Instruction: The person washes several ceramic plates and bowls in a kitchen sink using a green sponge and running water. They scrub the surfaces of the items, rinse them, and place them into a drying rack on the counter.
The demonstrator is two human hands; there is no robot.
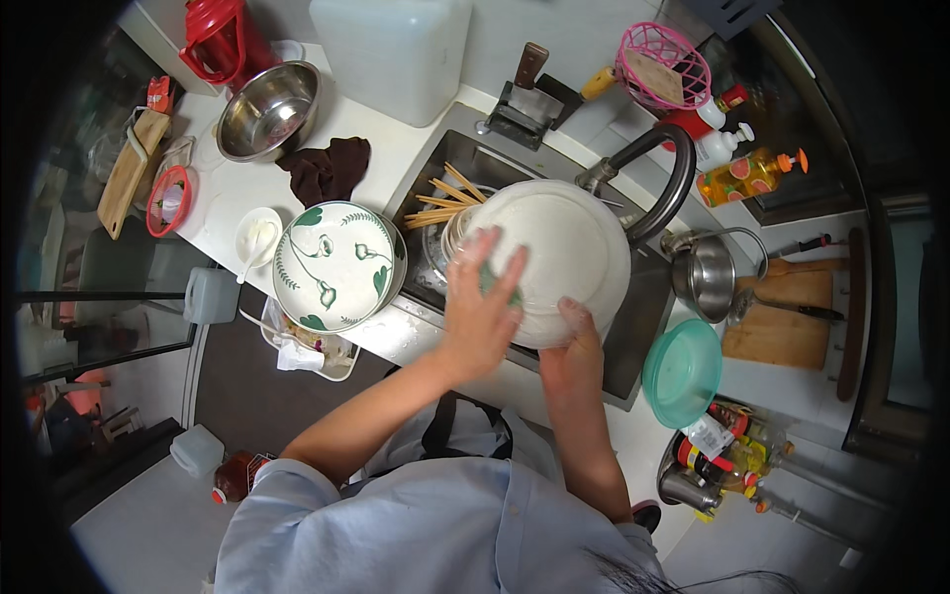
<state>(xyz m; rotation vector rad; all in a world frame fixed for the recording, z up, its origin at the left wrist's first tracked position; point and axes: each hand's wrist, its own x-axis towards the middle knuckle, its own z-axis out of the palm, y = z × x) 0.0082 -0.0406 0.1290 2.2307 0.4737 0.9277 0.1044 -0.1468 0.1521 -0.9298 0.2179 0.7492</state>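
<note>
My right hand [575,349] grips the lower edge of a white plate [568,245], tilted over the sink with its underside showing. Across the plate's left part lies my left hand [479,312], its fingers spread and blurred, with a green scrubber [490,286] partly hidden beneath them. Behind the plate, stacked bowls [454,234] and wooden chopsticks [445,200] stand in the stainless steel sink [638,327]. A plate with green leaf patterns [334,260] rests on a stack left of the sink.
A curved faucet [668,185] arches over the sink's right side. A small white bowl with a spoon [258,234], a dark cloth [326,169] and a steel basin [271,111] lie on the left counter. A green plastic basin [681,373] stands at right, below a steel pot [703,275].
</note>
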